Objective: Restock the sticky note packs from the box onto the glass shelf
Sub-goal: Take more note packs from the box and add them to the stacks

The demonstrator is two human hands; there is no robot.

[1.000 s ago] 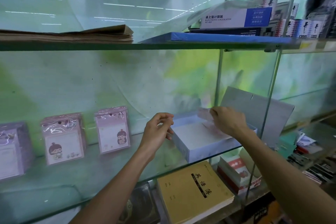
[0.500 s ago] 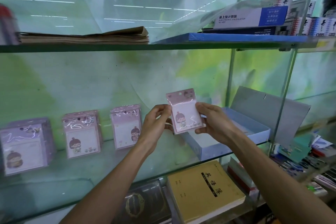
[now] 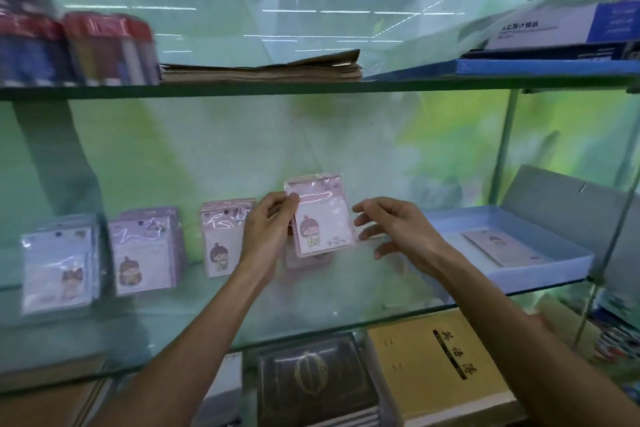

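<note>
Nearest, below the glass shelf [image 3: 311,319], a tan notebook [image 3: 446,378] and a dark book [image 3: 311,381] are seen lying flat. Above the glass, a sticky note pack [image 3: 320,218] is held upright, just over the shelf surface and slightly right of the standing packs [image 3: 221,239] lined up to the left. It is pinched at its upper left edge by the left hand [image 3: 268,230], thumb in front and fingers behind. The right hand [image 3: 394,229] is spread, fingers apart, just beside the pack's right edge; whether it touches the wrapper cannot be told. The pack is judged light and fairly stiff as a block, yet its glossy plastic sleeve is likely slippery, so it is best taken by both side edges rather than by the loose header flap. Farther right, the box [image 3: 540,274] is set on the same shelf with one more pack lying flat inside. Beyond, folded brown paper [image 3: 263,69] is stacked on the upper shelf.
</note>
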